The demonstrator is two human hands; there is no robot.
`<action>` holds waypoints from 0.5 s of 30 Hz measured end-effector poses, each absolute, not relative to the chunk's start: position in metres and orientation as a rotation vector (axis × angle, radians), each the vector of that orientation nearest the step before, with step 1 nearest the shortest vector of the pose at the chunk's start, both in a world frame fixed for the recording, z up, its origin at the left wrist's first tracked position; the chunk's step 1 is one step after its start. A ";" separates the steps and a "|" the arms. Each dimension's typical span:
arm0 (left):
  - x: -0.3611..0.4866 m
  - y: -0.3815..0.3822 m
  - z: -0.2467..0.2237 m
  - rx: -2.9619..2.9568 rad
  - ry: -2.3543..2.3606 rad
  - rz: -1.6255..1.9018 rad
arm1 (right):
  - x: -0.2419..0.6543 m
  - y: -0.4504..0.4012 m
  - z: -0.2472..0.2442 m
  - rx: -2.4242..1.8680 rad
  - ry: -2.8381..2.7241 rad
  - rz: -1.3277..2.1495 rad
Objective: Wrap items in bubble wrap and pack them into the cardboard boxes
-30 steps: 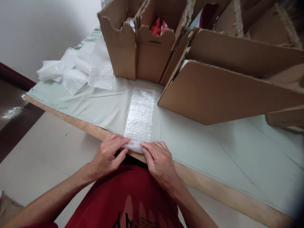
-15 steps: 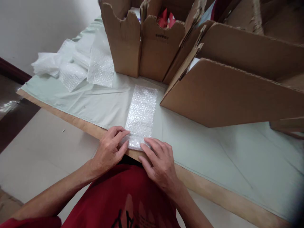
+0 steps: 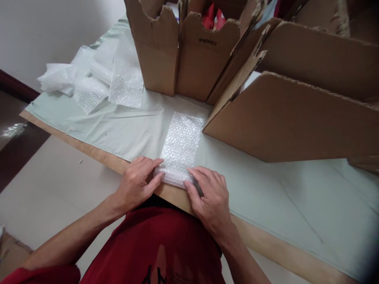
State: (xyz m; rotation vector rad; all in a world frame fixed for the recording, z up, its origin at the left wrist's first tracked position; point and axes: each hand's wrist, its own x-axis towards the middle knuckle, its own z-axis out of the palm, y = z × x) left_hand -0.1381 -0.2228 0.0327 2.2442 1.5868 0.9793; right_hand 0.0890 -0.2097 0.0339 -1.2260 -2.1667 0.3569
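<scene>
A strip of clear bubble wrap [image 3: 182, 138] lies on the cloth, its near end rolled into a thick tube at the table's front edge. My left hand [image 3: 139, 176] pinches the left end of that roll between thumb and fingers. At the right end, my right hand [image 3: 209, 193] grips the roll the same way, thumb in front and fingers behind. Whatever may be inside the roll is hidden by the layers of plastic.
Several bubble wrap pieces [image 3: 89, 75] are heaped at the left on the pale green cloth [image 3: 133, 126]. Tall cardboard boxes [image 3: 207, 63] stand at the back, one with red packets [image 3: 213, 17]. A large cardboard box [image 3: 296, 118] takes up the right. The wooden table edge [image 3: 89, 148] runs along the front.
The near end of the bubble wrap has become a thicker roll, and the flat part is shorter. The strip and my right hand have shifted slightly right.
</scene>
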 end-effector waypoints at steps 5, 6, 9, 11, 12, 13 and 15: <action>-0.138 -0.204 0.030 2.272 1.649 0.946 | 0.088 -0.209 0.029 -1.141 -2.327 0.304; -0.138 -0.205 0.031 2.272 1.632 0.961 | 0.088 -0.208 0.029 -1.132 -2.330 0.320; -0.140 -0.215 0.034 2.273 1.500 1.002 | 0.088 -0.205 0.029 -1.124 -2.237 0.448; -0.141 -0.223 0.036 2.265 1.401 0.992 | 0.089 -0.203 0.031 -1.118 -2.196 0.581; -0.141 -0.225 0.037 2.250 1.375 0.989 | 0.089 -0.202 0.033 -1.111 -2.193 0.630; -0.142 -0.226 0.036 2.229 1.370 0.990 | 0.090 -0.201 0.033 -1.109 -2.197 0.648; -0.141 -0.223 0.035 2.183 1.421 0.997 | 0.090 -0.200 0.034 -1.129 -2.198 0.567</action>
